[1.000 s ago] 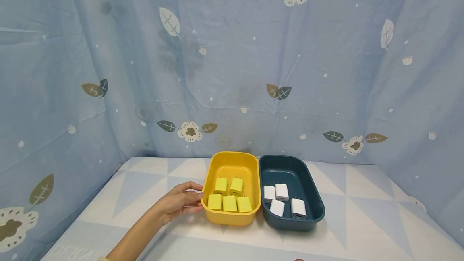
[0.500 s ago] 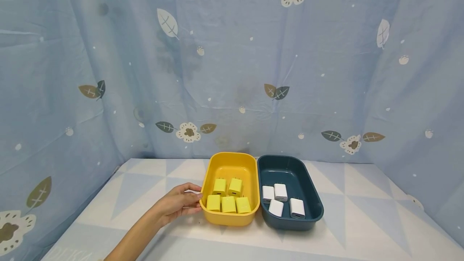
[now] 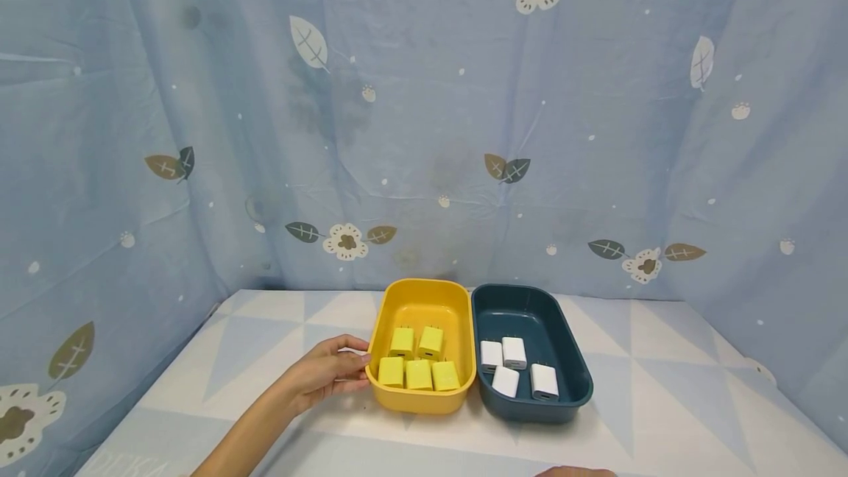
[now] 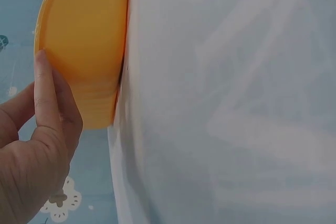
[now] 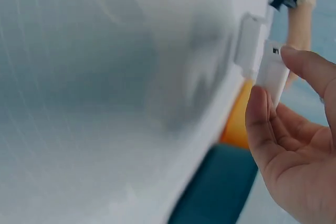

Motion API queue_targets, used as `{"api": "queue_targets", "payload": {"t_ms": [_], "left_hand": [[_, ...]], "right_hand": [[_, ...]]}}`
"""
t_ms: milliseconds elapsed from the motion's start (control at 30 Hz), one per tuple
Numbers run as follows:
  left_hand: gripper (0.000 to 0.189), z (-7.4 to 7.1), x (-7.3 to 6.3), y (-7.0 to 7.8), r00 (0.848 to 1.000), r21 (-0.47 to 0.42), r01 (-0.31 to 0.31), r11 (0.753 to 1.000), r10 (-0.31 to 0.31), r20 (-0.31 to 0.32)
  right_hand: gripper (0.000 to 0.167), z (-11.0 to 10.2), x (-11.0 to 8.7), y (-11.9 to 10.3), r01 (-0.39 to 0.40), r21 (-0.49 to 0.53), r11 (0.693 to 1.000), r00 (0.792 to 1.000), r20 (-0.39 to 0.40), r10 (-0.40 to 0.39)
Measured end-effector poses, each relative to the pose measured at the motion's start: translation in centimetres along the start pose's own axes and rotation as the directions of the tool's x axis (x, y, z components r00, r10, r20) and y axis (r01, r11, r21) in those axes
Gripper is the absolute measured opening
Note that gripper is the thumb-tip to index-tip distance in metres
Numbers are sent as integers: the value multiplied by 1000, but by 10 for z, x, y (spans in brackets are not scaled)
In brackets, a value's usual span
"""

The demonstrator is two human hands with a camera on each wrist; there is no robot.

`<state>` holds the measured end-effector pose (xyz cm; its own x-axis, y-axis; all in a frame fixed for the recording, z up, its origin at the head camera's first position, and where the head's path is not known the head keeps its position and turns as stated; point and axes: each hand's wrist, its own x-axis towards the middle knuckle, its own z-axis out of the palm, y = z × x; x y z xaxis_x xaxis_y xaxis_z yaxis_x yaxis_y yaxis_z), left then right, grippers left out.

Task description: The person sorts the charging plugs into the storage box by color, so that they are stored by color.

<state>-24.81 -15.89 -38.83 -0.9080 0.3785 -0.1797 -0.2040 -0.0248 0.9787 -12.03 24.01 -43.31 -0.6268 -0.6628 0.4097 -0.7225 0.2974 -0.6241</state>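
Observation:
A yellow bin (image 3: 424,304) stands on the table, several yellow charger plugs (image 3: 419,375) lying in its near half. My left hand (image 3: 321,374) is at the bin's left side, fingertips touching it at the rim. Touching it on the right is a dark blue bin (image 3: 533,322) with several white charger plugs (image 3: 545,381) in its near part. Low at the front edge of the head view, only the top of my right hand (image 3: 576,472) shows. In the right wrist view that hand pinches a white charger plug (image 5: 272,72) between thumb and fingers, its port showing.
Another white charger plug (image 5: 249,44) lies beyond the held one in the right wrist view. A patterned cloth (image 3: 662,381) covers the table. A blue curtain (image 3: 424,131) hangs close behind the bins and along both sides.
My right hand, a sliver at first and then out of view, has risen back into the bottom of the head view. The left hand and both bins keep their places.

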Motion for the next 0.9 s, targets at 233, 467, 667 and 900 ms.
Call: {"api": "queue_targets", "payload": {"t_ms": [233, 467, 667, 900], "left_hand": [[38, 0, -1, 1, 1000, -1, -2, 1000, 2, 6], [38, -1, 0, -1, 1000, 1, -7, 1000, 7, 18], [38, -1, 0, -1, 1000, 1, -13, 1000, 13, 16], [37, -1, 0, -2, 1000, -4, -19, 1000, 19, 24]], "right_hand": [[35, -36, 4, 10, -500, 45, 865, 852, 202, 482], [48, -65, 8, 7, -478, 139, 867, 863, 260, 434], [47, -78, 21, -16, -464, 144, 874, 878, 207, 432], [51, -91, 27, -15, -493, 23, 870, 863, 136, 486]]}}
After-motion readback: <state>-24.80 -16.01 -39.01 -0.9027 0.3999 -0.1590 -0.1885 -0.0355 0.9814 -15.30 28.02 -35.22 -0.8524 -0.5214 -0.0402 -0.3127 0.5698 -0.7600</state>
